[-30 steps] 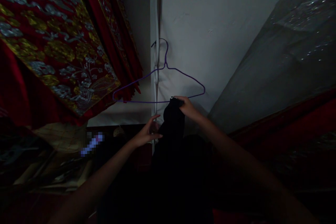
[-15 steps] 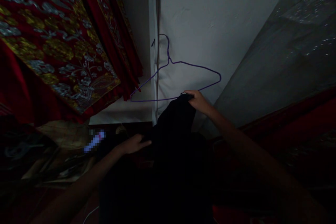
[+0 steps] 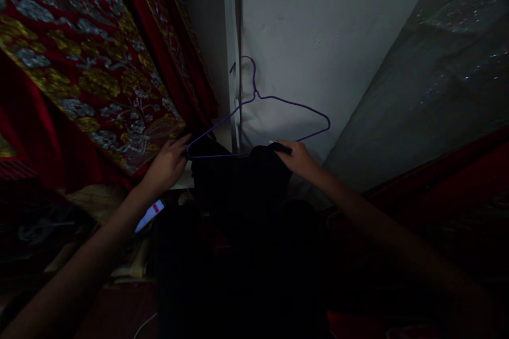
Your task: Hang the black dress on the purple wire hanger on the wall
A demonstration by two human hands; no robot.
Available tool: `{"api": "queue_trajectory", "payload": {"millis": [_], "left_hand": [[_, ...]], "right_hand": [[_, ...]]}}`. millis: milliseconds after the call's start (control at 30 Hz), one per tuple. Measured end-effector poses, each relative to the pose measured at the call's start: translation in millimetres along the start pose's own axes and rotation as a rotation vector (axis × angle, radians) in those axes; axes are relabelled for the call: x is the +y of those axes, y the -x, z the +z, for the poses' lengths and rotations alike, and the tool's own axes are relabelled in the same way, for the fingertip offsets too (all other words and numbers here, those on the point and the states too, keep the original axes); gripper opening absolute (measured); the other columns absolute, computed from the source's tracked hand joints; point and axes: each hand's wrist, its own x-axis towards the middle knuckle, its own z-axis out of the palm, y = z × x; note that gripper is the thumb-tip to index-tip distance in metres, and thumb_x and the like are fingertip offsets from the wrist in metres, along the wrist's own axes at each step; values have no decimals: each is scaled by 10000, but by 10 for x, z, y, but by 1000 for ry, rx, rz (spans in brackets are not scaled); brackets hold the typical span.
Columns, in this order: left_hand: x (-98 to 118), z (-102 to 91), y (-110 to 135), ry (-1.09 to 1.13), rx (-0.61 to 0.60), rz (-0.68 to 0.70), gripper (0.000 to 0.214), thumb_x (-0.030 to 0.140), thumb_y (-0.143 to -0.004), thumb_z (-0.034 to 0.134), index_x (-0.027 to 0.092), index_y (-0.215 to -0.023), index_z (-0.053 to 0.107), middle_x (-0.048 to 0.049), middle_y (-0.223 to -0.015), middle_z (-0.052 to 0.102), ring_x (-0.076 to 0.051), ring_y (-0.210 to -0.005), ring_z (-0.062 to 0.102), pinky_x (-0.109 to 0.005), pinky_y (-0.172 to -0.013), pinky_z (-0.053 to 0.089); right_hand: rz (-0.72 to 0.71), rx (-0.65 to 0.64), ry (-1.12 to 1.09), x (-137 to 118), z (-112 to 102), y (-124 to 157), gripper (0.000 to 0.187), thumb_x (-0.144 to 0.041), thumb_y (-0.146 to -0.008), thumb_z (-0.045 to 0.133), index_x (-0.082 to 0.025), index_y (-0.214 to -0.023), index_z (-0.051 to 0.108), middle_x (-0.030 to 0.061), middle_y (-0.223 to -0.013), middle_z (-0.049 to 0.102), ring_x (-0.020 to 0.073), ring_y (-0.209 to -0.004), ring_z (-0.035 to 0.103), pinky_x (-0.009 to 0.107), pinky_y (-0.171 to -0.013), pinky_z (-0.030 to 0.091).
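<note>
A purple wire hanger (image 3: 278, 103) hangs by its hook on the white wall. A black garment (image 3: 238, 180) lies over its bottom bar and falls into the dark below. My left hand (image 3: 167, 164) is closed on the cloth at the hanger's left corner. My right hand (image 3: 296, 158) is closed on the cloth near the bar's right part. The lower part of the garment is lost in shadow.
Red hangings with gold and silver embroidery (image 3: 91, 63) fill the left side. A grey glittery fabric (image 3: 429, 74) slopes down on the right. A lit phone (image 3: 149, 214) lies below my left forearm among dim clutter.
My left hand has risen from low on the garment to the hanger's left corner, spreading the cloth along the bar. The hanger has swung back slightly leftward.
</note>
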Motion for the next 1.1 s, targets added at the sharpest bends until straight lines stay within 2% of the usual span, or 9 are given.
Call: {"api": "queue_trajectory", "payload": {"millis": [133, 300, 400, 533, 667, 733, 800, 933, 1100], "left_hand": [[61, -83, 30, 63, 121, -8, 298, 216, -834, 449, 167, -986, 700, -137, -1444, 576, -338, -1292, 547, -526, -1098, 411], [137, -191, 171, 82, -48, 19, 248, 332, -860, 490, 187, -847, 692, -129, -1405, 604, -355, -1233, 574, -535, -1071, 434], [286, -254, 157, 147, -10, 49, 250, 303, -874, 456, 185, -925, 670, -132, -1462, 549, -345, -1296, 520, -534, -1102, 399], [497, -287, -180, 263, 93, 76, 266, 172, -822, 443, 170, -1018, 624, -140, -1487, 515, -313, -1337, 509, -496, -1112, 395], [545, -210, -614, 374, 108, 68, 469, 121, -811, 491, 173, -1272, 559, -101, -1250, 675, -265, -1183, 628, -438, -1061, 450], [495, -152, -732, 409, 70, 75, 457, 150, -860, 494, 170, -1310, 568, -90, -1173, 706, -259, -1123, 655, -428, -1040, 466], [413, -123, -780, 425, 39, 67, 394, 187, -897, 484, 167, -1261, 632, -91, -1175, 713, -267, -1117, 656, -433, -1045, 464], [216, -240, -831, 450, 38, -27, 319, 225, -877, 558, 165, -1145, 720, -78, -1163, 726, -291, -1138, 643, -457, -1080, 445], [16, -545, -949, 800, -226, -251, 238, 213, -806, 694, 149, -1020, 774, -64, -865, 757, -313, -937, 715, -520, -970, 520]], "right_hand": [[-19, 41, 66, -39, 9, 69, 250, -254, -819, 578, -199, -988, 755, 55, -846, 748, 238, -792, 669, 330, -729, 472], [33, 2, 17, 16, -99, 75, 177, -274, -798, 588, -196, -846, 739, 8, -704, 682, 205, -674, 611, 304, -635, 447], [21, -30, -85, -33, -52, 82, 169, -293, -793, 619, -196, -843, 749, 18, -760, 715, 221, -729, 645, 324, -687, 485], [17, -65, -148, -242, 139, 120, 213, -277, -826, 609, -210, -950, 768, 44, -926, 773, 251, -884, 698, 368, -820, 529], [-8, -127, -168, -449, 193, 195, 313, -191, -800, 574, -222, -1040, 771, 41, -1027, 780, 256, -993, 713, 402, -925, 538], [-44, -80, -155, -513, 88, 252, 432, -160, -785, 571, -228, -1177, 741, 49, -1168, 752, 263, -1115, 685, 418, -1011, 508], [-71, 103, -116, -529, -103, 307, 568, -156, -784, 595, -236, -1344, 645, 62, -1311, 687, 267, -1199, 646, 420, -1056, 482], [22, 471, -63, -365, -632, 289, 627, -287, -784, 709, -215, -1394, 587, 117, -1233, 713, 287, -1058, 696, 418, -881, 568], [170, 195, -66, -128, -1120, 33, 305, -493, -758, 769, -198, -836, 765, 114, -824, 761, 281, -722, 716, 429, -646, 582]]}}
